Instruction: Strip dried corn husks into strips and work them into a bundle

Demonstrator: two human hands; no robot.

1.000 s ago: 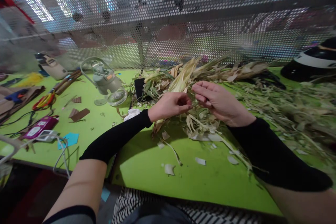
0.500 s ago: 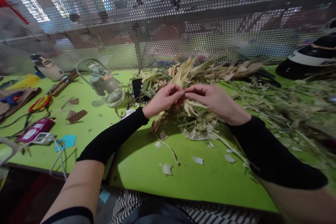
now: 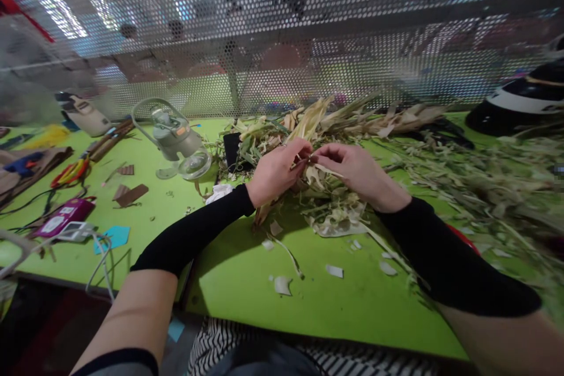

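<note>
My left hand [image 3: 277, 171] and my right hand [image 3: 359, 171] meet fingertip to fingertip over a heap of dry corn husks [image 3: 326, 188]. Both are closed in a pinch. What sits between the fingertips is small and mostly hidden, so I cannot make it out. Just behind the hands, a pale yellow corn husk [image 3: 311, 120] fans upward. Scraps of husk trail from under the right hand onto the green table [image 3: 247, 270]. A black flat object [image 3: 231, 151] stands left of the heap, partly covered by scraps.
To the left are a handled water bottle [image 3: 171, 138], orange-handled scissors [image 3: 70, 173], a purple box [image 3: 66, 215] and a white cable [image 3: 103, 258]. Loose husk strips [image 3: 476, 188] spread on the right, near a black-and-white object [image 3: 515, 103]. A perforated metal screen [image 3: 264, 29] rises behind.
My left hand has turned so its back shows more and its fingers curl inward. The right hand has shifted slightly left and stays pinched. The view has moved a little.
</note>
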